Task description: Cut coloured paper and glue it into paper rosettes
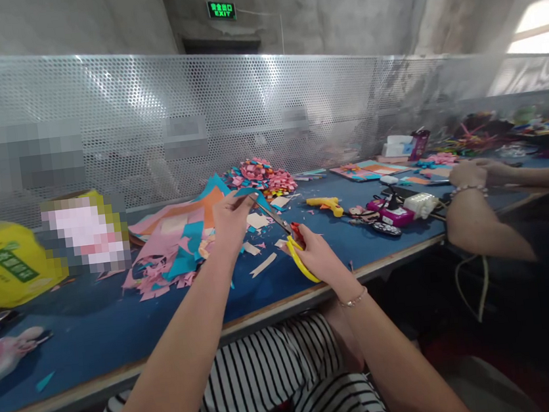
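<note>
A tall silver partition of perforated metal (242, 97) spans the upper half of the frame, behind a long blue-topped desk with a pale wooden edge (104, 324) that runs from lower left to right. The wearer's black-and-white striped trousers (268, 372) fill the bottom centre. At the right edge, another person's bare forearm (479, 222) rests toward the desk. Left of centre lies a loose heap of pink, orange and blue paper sheets (161, 252), its near edge cut into ragged bits. A yellow plastic bag with a green label (13, 259) sits at the left edge. Above centre is a mound of small pink, orange and blue paper pieces (264, 177). In the middle, the right hand (317, 254) has its fingers wrapped around the handles of metal scissors with yellow and orange-red grips (281, 224), blades pointing up and left. Their tips reach the left hand (231, 221), whose fingers are pinched together on a narrow blue paper strip (263, 202). Right of centre lies a yellow glue gun (327, 205). Cream paper scraps (264, 265) are scattered beneath the blades.
</note>
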`<state>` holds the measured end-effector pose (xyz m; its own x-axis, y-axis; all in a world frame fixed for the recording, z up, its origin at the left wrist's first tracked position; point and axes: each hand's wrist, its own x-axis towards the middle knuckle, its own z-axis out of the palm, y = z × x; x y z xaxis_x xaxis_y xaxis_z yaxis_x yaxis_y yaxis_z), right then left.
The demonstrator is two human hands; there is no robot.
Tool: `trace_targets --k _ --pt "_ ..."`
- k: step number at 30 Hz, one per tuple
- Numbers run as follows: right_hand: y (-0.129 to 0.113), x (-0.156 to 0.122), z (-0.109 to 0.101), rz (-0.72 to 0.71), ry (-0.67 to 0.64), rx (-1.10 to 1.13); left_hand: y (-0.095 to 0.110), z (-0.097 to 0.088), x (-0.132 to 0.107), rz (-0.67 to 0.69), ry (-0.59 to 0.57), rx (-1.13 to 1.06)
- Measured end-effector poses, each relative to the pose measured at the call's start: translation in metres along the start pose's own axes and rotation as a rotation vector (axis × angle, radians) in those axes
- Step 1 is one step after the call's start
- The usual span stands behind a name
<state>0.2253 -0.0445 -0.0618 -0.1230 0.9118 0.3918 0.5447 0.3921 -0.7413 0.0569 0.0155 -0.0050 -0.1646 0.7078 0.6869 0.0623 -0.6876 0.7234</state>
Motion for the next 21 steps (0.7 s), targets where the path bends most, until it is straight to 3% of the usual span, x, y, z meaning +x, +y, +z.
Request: trace_targets --k 8,21 --pt "0.0011 0.0002 0.0004 -0.011 -0.001 -0.005 0.0038 0.0022 -0.0013 -0.048 0.003 0.003" --pt "0.0029 0.0024 0.001 0.005 -0.005 0.008 0.0029 -0.0002 0.0001 0.032 -0.014 0.103"
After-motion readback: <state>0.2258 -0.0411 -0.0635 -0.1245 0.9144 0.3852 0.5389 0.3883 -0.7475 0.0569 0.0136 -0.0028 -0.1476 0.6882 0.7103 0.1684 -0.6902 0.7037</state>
